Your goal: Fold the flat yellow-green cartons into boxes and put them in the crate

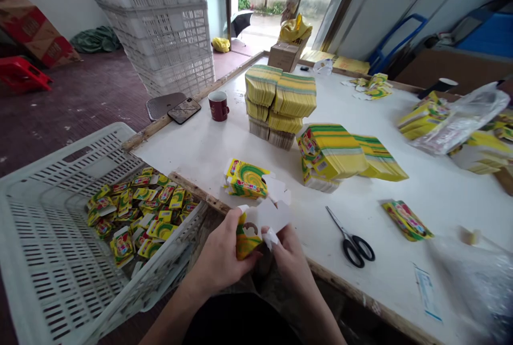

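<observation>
The left hand [220, 257] is closed around a yellow box [244, 246]; the right hand [290, 254] grasps the same box at its white flaps, some fingers hidden behind them. The box is at the front edge of the tabletop [188, 153]. Clear plastic [476, 281] is cut off at right. Bare surface separates the flaps from the scissors [348, 236].

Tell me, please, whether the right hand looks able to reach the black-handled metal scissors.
Probably yes: the scissors lie uncovered on the white tabletop, though the right hand is busy at a yellow cardboard box.
</observation>
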The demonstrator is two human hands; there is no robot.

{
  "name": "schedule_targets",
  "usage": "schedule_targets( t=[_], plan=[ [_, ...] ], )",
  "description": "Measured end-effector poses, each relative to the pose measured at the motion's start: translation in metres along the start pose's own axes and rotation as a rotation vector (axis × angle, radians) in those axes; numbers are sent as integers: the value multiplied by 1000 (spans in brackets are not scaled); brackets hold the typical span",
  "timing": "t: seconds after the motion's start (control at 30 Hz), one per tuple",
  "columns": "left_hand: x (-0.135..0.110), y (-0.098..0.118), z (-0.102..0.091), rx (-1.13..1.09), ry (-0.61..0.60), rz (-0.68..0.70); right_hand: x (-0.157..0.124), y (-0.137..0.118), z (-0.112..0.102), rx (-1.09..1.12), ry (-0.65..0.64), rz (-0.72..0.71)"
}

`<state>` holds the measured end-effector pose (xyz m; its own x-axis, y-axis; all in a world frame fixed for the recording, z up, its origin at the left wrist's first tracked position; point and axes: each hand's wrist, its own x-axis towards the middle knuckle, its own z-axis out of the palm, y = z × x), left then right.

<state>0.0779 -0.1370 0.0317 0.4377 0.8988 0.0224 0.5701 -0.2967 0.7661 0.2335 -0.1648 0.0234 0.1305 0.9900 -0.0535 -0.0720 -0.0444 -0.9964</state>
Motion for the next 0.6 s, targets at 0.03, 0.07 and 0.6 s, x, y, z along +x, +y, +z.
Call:
schedule_targets(
  t=[0.03, 0.07, 0.6],
  plan=[
    [-1, 0, 3, 1, -2, 44, 0, 1, 3, 107, -39, 100],
    [-2, 1, 5, -1, -5, 89, 0, 2, 7, 193, -64, 181],
    [3, -10, 13, 5, 80, 60, 2, 6, 2, -443, -171, -386]
  ],
)
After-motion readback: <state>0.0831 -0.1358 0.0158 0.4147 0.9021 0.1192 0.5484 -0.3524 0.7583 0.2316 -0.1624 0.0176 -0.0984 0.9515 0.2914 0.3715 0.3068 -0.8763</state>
